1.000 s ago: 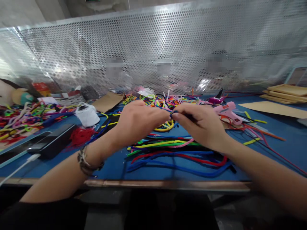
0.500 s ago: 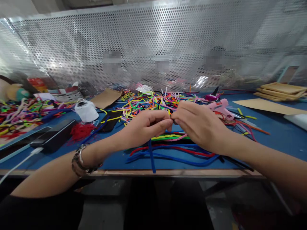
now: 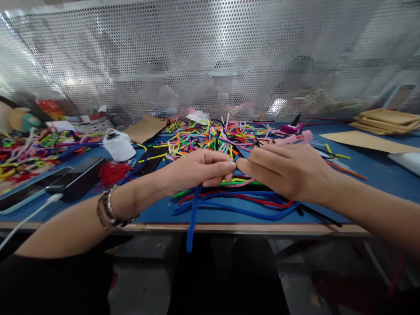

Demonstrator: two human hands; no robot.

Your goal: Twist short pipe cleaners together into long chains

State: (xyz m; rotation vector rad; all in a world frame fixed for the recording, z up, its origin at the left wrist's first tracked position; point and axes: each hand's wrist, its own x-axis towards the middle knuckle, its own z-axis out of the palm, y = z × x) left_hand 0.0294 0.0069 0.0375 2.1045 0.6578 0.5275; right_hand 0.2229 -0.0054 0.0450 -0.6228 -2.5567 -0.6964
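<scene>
My left hand is closed round a blue pipe cleaner whose free end hangs down past the table's front edge. My right hand pinches the same blue pipe cleaner where the fingertips of both hands meet, above the blue table. Under the hands lie long blue, red, green and yellow pipe cleaners. A heap of short coloured pipe cleaner pieces lies just behind.
A pink glue gun lies at right of the heap. White tape roll, red thread tuft, a black power bank with white cable and more pipe cleaners sit left. Cardboard sheets lie far right. Perforated metal screen behind; people beyond it.
Both hands have come lower and closer to me, still joined at the fingertips. The blue pipe cleaner now hangs down from my left hand over the table edge.
</scene>
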